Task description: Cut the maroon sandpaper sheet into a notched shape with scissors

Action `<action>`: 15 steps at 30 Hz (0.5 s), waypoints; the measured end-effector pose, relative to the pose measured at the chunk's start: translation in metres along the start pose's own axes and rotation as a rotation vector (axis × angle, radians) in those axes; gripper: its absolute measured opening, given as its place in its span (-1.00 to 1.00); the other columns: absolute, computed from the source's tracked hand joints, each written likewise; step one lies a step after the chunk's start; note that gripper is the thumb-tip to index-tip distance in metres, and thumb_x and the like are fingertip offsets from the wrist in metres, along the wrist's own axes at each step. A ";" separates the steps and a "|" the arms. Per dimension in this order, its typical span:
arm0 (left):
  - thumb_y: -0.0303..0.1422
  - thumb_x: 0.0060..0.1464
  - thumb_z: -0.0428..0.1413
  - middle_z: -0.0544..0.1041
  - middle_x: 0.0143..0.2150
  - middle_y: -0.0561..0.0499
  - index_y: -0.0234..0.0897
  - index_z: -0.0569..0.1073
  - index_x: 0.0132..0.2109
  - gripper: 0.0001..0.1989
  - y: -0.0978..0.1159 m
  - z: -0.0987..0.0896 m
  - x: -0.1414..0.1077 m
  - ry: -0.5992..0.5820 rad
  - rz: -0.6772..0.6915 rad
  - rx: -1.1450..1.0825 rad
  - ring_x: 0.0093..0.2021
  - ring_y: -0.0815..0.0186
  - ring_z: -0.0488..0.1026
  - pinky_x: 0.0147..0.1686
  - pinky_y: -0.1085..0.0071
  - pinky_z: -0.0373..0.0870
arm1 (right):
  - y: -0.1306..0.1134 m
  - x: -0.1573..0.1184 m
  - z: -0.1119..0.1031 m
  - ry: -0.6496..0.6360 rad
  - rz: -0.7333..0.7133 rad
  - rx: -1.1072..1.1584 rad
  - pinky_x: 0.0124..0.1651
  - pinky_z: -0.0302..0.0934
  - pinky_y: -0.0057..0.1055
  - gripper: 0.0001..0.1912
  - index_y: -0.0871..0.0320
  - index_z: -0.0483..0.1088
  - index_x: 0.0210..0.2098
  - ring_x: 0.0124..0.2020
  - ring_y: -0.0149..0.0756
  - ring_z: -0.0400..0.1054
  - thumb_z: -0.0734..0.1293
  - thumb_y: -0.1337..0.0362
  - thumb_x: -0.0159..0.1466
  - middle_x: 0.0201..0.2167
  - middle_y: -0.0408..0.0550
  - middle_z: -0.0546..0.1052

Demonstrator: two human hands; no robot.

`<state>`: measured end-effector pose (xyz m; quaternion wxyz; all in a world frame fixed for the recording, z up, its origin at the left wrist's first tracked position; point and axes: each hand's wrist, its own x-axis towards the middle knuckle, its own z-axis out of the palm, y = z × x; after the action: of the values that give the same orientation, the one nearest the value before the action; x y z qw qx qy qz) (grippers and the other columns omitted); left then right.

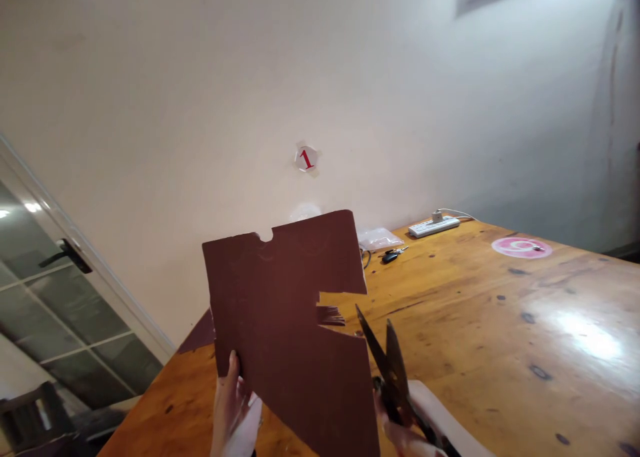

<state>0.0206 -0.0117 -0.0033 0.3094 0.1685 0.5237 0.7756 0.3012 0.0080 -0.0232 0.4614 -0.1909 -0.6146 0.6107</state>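
A large sheet of dark brown card (pixel 280 290) is held up in front of me by my left hand (pixel 234 404), with the thumb on its near face at the lower left edge. The sheet has a small notch in its top edge and a wider cut-out in its right edge. Inside that cut-out stands a strip with a fringed end (pixel 331 316). My right hand (pixel 407 427) grips a pair of dark scissors (pixel 390 364). Their blades are spread, tips up, just right of the card and apart from the cut-out.
On the wooden table (pixel 450 317) lie a white power strip (pixel 434 227) with a plug, a key with a black fob (pixel 393 256), a clear plastic bag (pixel 380 238) and a pink round sticker (pixel 521 247). A door (pixel 65 290) is at the left, a dark chair (pixel 37 417) below it.
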 end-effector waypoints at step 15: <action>-0.18 -0.23 0.35 0.52 0.08 0.06 0.10 0.53 -0.04 -0.51 -0.012 -0.007 -0.005 -0.069 -0.060 0.051 0.15 0.03 0.36 -0.19 0.32 0.52 | -0.002 0.004 0.012 -0.059 0.073 -0.094 -0.60 0.13 -0.38 -0.75 0.05 0.41 -0.52 -0.64 -0.28 0.22 0.37 0.00 0.05 -0.64 -0.14 0.30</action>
<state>0.0237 -0.0162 -0.0167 0.3460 0.1870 0.5374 0.7460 0.2908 0.0039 -0.0183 0.4108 -0.2165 -0.6486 0.6031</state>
